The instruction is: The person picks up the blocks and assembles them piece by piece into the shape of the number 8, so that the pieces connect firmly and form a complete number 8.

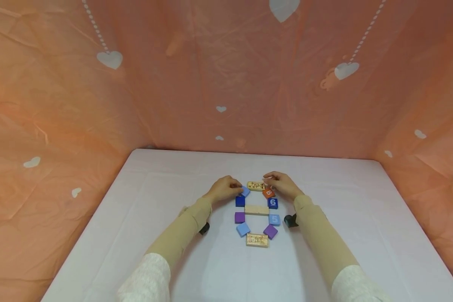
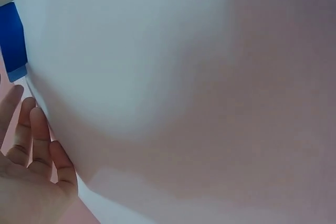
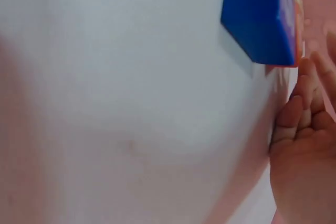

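Flat blocks form a figure-eight outline on the white table. My left hand (image 1: 225,188) has its fingertips at the light blue block (image 1: 245,191) on the upper left of that outline. Loosely bent fingers show in the left wrist view, beside a dark blue block (image 2: 13,38). On the other side, my right hand (image 1: 281,183) is by the orange block marked 8 (image 1: 269,193) and the right end of the printed wooden block (image 1: 256,186). Its thumb and forefinger stand apart. Whether those fingertips touch either block cannot be made out.
A plain wooden block (image 1: 256,210) bridges the middle. Below are purple blocks (image 1: 239,217), light blue ones (image 1: 274,219), and another printed wooden block (image 1: 257,240). A dark blue block marked 6 (image 1: 273,203) lies under the right hand. Orange cloth (image 1: 249,105) hangs behind the table (image 1: 173,172).
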Tool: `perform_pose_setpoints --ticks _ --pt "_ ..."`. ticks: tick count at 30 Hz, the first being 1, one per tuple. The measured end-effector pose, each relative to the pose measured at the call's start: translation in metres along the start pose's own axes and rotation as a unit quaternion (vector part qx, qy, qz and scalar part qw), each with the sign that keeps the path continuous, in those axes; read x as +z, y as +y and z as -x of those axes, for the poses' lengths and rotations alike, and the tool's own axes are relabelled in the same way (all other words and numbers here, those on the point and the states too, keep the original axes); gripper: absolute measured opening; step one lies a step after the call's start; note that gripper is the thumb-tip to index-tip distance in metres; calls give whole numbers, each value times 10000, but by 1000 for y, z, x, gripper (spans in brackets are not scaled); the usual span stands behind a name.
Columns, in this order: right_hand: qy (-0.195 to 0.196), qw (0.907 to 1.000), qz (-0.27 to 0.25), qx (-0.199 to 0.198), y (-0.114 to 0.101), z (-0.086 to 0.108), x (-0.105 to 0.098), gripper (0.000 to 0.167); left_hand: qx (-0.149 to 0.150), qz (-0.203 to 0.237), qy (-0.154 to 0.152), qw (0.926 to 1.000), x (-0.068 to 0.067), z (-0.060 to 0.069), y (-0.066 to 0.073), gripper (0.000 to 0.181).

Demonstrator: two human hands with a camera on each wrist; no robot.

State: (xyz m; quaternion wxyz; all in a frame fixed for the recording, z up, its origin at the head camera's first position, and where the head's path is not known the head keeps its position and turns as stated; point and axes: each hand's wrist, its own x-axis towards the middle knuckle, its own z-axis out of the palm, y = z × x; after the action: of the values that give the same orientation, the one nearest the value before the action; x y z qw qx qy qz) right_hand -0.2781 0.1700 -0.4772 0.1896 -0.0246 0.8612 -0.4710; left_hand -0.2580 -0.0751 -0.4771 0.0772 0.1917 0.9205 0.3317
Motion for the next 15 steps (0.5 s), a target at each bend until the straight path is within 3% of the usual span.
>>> perform_pose_setpoints --ticks 4,9,15 --pt "63 9998 97 -174 -5 4 -6 36 -75 292 -80 9995 -5 0 2 25" --pt "225 9961 619 -586 -22 19 -19 37 -323 429 -158 9984 -22 7 9 30" --pt "654 9828 1094 -1335 -35 45 -41 40 -34 81 248 9997 -53 22 19 36"
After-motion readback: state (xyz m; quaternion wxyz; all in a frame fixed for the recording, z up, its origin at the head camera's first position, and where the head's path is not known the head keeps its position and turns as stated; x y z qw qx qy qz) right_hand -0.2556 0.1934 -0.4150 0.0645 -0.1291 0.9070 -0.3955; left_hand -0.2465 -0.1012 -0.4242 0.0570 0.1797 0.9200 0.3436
